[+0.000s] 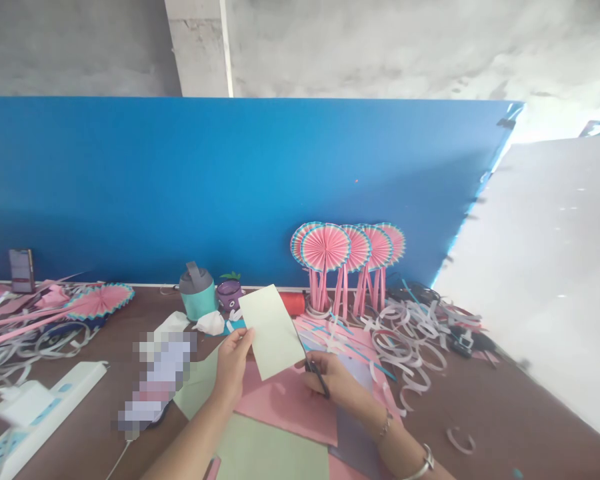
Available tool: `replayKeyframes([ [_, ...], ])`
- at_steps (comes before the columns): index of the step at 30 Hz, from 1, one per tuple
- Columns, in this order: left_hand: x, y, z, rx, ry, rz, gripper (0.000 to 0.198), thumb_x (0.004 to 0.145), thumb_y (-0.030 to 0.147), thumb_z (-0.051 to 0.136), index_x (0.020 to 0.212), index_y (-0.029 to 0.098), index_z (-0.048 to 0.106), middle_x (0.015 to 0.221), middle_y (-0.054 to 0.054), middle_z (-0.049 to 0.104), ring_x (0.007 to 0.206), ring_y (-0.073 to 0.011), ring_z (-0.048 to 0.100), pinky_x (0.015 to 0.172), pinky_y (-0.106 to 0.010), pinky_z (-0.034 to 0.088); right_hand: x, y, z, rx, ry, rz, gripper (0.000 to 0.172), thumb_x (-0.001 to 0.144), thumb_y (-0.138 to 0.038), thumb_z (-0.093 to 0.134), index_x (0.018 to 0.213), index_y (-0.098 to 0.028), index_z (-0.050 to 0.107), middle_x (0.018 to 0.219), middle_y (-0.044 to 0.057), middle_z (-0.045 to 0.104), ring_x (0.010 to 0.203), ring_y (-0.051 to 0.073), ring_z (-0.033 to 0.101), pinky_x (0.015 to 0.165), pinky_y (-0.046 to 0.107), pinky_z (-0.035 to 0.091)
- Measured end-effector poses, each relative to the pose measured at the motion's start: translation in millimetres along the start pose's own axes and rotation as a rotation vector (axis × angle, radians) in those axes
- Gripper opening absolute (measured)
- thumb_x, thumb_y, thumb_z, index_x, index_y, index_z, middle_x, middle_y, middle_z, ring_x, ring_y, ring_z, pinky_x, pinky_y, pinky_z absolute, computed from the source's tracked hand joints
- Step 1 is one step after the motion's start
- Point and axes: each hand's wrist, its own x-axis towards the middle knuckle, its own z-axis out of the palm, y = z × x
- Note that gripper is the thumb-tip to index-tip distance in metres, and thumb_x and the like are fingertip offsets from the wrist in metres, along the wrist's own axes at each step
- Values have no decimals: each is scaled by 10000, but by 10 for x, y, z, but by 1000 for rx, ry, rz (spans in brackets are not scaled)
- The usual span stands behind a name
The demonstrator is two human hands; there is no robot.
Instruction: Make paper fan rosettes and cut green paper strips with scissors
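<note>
My left hand (235, 361) pinches the left edge of a pale green sheet of paper (273, 332), held tilted above the table. In my right hand (330, 381) is a pair of scissors (318, 377) with dark handles. The blades run along the sheet's right edge, and I cannot make out exactly how far they are apart. Beneath both hands lie a pink sheet (290, 403), a larger light green sheet (275, 447) and a lavender sheet (355, 433), overlapping one another.
Several pink pleated paper fans (326, 247) stand against the blue partition (180, 187). Curled paper strips (410, 340) litter the right side. A teal jug (198, 299) and purple cup (229, 293) stand behind. A power strip (45, 420) and another fan (100, 300) lie left.
</note>
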Motion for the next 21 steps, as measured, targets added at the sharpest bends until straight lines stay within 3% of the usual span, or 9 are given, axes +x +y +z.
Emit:
replayKeyframes([
  [6,8,-23,-15,-6,-14,-6,357,689,477,666,825,148,652,794,-60,707,750,-215,635,674,-282,466,-12,-23,3,-18,12,18,197,614,-200,534,800,-148,577,505,-56,512,432,71,467,425,184,301],
  [12,21,-41,-27,-2,-12,-1,368,670,503,673,783,153,656,794,-58,712,744,-215,636,672,-277,463,-24,-46,8,11,-9,-16,103,623,-228,548,707,-169,560,505,-67,471,433,63,430,434,187,304],
  [21,5,-28,-8,-13,-1,-3,343,677,480,674,787,155,652,771,-53,709,720,-209,631,666,-275,458,-18,-31,11,17,12,-9,101,635,-212,552,723,-162,557,502,-57,492,434,76,440,439,199,308],
])
